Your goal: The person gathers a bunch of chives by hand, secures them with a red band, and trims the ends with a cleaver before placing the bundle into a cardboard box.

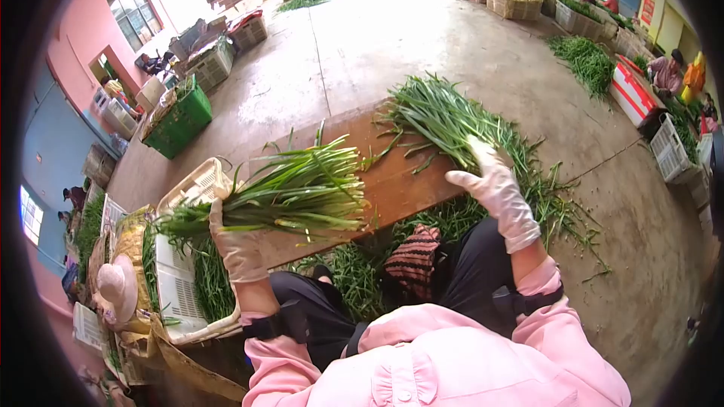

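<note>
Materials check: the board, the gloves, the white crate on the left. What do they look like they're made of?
Board: likely wood, matte reddish-brown, flat with plain edges; grain too blurred to confirm.
Gloves, on left hand and right hand: thin whitish rubber or latex by the look, wrinkled and close-fitting.
Crate: probably moulded plastic, off-white, with a regular lattice of slots in wall and rim.

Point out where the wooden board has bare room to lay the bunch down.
The board is bare in the middle, between the bunch in the left hand and the loose pile under the right hand. Its far right end is crowded.
</note>
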A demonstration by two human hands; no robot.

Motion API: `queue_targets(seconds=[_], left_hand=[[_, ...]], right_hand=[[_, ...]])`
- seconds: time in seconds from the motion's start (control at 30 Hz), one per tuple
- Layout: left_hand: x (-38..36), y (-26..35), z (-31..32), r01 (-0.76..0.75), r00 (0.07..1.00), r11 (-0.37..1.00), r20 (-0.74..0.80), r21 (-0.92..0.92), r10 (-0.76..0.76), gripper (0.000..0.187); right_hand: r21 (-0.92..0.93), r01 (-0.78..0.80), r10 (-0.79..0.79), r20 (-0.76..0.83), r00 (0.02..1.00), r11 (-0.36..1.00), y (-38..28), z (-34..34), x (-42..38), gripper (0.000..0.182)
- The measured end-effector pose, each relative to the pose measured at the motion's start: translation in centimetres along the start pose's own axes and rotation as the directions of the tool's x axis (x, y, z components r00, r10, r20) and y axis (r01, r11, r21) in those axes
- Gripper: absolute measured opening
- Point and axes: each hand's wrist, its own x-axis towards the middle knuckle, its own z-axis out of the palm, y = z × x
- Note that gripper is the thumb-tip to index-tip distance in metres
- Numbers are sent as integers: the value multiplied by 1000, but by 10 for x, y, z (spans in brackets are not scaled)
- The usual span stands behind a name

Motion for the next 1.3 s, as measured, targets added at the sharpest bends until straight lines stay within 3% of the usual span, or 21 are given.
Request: queue_targets(seconds=[0.17,0.27,0.3,0.43,0.47,0.5,0.53,0.6,0.63,0.67,0.8,0.83,0.9,0.93,1.0,1.03,1.1,1.17,1.23,1.27,1.3], left_hand=[[5,-17,12,22,999,995,-49,95,-18,41],[-1,-14,32,-58,977,984,-191,171,91,41],[4,-5,18,-83,990,986,-104,144,99,33],[17,29,-37,-43,996,995,-85,-84,36,36],[25,36,-71,-115,993,988,-1,104,116,37],[26,41,-94,-197,980,939,95,284,177,38],[19,43,-98,-177,977,980,134,92,164,40],[27,53,-142,-204,979,971,52,123,198,43],[22,55,-127,-218,974,963,-22,155,224,45],[6,57,-115,-143,987,985,-85,-94,135,46],[-2,82,-203,-155,988,964,-22,-217,154,42],[-17,83,-155,-204,950,975,-258,-91,175,37],[-18,93,-160,-183,976,982,-126,-49,176,35],[-18,94,-153,-190,950,981,-259,-41,173,34],[-16,99,-164,-165,952,984,-270,-61,143,33],[-14,103,-182,-161,961,984,-237,-72,140,34],[-16,98,-178,-204,952,978,-242,-47,187,34],[-18,95,-162,-243,941,970,-246,-18,231,35],[-13,94,-149,-248,864,968,-458,-26,209,36],[-11,98,-171,-228,884,967,-394,109,253,35],[-10,97,-167,-228,881,968,-400,107,252,35]], right_hand=[[132,204,-218,105,970,970,-76,35,16,98],[173,158,-180,116,977,972,-70,57,18,91],[181,113,-137,128,982,977,-65,67,18,89],[55,42,-55,269,962,998,-42,114,8,74],[45,72,-82,292,953,996,-43,127,1,68],[80,166,-178,184,967,983,-33,158,-6,52],[81,141,-159,294,942,987,-52,156,-7,43],[57,97,-112,467,877,994,-87,167,-3,29],[34,77,-83,532,843,996,-100,180,-2,25],[29,105,-103,564,819,994,-111,195,-1,26],[-52,216,-159,517,841,975,-151,262,6,45],[-114,230,-152,467,871,966,-162,276,9,53],[-282,173,-20,473,881,944,-184,300,17,68],[-303,180,-19,467,884,936,-186,317,17,68],[-306,154,-1,448,894,940,-183,362,8,58],[-241,32,72,411,909,970,-178,400,6,42],[39,-139,103,489,866,989,-176,435,0,30],[180,9,-100,500,860,984,-192,399,-6,20],[190,182,-260,590,764,965,-207,353,13,30],[64,256,-253,502,827,965,-199,349,29,28],[-69,314,-260,408,875,947,-189,344,48,31]])
